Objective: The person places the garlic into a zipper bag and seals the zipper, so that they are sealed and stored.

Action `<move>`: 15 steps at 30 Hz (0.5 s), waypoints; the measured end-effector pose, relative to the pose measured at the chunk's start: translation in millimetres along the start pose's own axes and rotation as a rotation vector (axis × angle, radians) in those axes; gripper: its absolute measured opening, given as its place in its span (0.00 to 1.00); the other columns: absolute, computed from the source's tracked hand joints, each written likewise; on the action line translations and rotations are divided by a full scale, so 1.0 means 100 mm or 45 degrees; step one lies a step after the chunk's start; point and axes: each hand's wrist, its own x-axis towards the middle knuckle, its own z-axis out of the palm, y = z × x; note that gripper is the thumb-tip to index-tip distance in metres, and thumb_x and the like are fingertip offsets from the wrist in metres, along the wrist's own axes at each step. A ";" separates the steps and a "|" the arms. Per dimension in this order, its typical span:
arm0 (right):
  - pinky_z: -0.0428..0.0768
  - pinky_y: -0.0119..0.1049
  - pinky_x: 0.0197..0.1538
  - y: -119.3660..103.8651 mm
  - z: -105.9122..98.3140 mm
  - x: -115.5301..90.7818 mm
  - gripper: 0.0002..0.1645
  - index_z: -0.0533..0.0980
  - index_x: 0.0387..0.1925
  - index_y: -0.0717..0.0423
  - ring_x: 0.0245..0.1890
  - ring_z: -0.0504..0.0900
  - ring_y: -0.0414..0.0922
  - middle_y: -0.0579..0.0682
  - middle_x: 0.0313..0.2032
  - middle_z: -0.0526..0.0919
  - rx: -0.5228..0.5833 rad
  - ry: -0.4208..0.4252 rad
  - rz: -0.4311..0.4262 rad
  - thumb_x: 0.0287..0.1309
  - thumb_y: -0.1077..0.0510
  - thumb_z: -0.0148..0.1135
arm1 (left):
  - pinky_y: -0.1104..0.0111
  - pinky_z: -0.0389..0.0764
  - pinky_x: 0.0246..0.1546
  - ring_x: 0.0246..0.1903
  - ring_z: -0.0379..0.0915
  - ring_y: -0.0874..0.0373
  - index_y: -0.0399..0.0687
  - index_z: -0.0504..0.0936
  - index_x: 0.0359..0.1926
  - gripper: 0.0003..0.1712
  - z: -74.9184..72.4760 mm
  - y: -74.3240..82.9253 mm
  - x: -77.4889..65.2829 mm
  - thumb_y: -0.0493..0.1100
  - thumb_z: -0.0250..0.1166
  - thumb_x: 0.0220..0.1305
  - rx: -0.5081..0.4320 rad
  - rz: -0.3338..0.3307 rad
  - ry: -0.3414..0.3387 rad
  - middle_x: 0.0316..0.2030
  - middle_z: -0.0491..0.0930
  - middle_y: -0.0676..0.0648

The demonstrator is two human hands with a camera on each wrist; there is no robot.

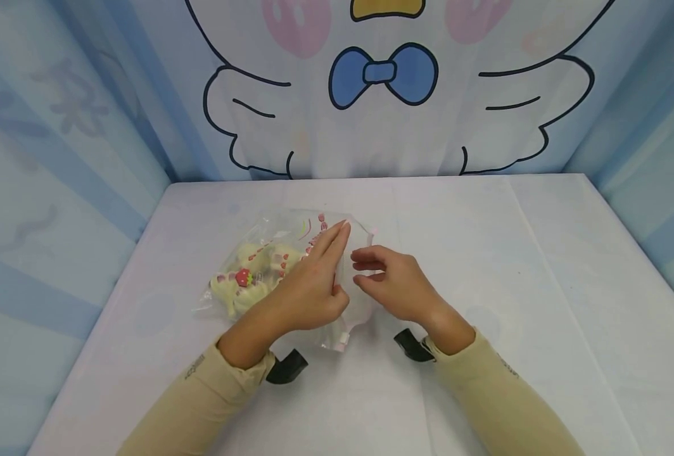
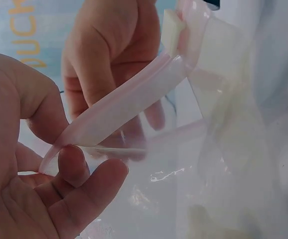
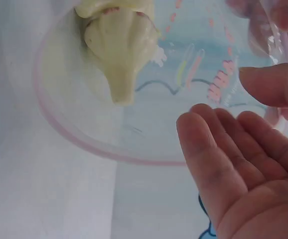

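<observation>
A clear plastic zip bag [image 1: 282, 229] with pink edging and red print lies left of the table's middle. Inside it are several pale yellow figures [image 1: 225, 288], one carrying a red strawberry shape. My left hand [image 1: 308, 285] reaches over the bag and pinches its pink-edged rim [image 2: 119, 102] between thumb and fingers. A cream slider [image 2: 171, 32] sits at one end of that rim. Close to the gaping mouth, my right hand [image 1: 396, 282] holds nothing, its fingers loosely extended. Through the mouth, the right wrist view shows a figure [image 3: 119, 47] inside.
The bag rests on a white-covered table [image 1: 542, 316]. A curtain [image 1: 394, 139] with a cartoon print and a blue bow hangs behind it, and pale blue curtains [image 1: 46, 190] flank the sides. Black wrist mounts [image 1: 287, 367] stick out from the sleeves.
</observation>
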 end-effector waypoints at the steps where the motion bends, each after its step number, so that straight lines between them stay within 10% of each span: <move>1: 0.81 0.43 0.52 0.00 -0.02 -0.01 0.21 0.76 0.57 0.65 0.51 0.84 0.50 0.57 0.54 0.82 -0.005 0.022 -0.014 0.63 0.64 0.63 | 0.64 0.76 0.38 0.66 0.63 0.48 0.34 0.48 0.78 0.52 0.00 0.00 0.00 0.31 0.58 0.51 0.001 -0.007 -0.005 0.77 0.47 0.40; 15: 0.82 0.49 0.49 0.11 -0.26 0.03 0.23 0.75 0.59 0.65 0.46 0.84 0.52 0.59 0.48 0.83 -0.125 0.265 -0.008 0.63 0.65 0.61 | 0.67 0.73 0.26 0.36 0.74 0.56 0.35 0.49 0.78 0.50 0.00 0.02 0.00 0.31 0.58 0.53 0.018 -0.017 -0.016 0.77 0.48 0.41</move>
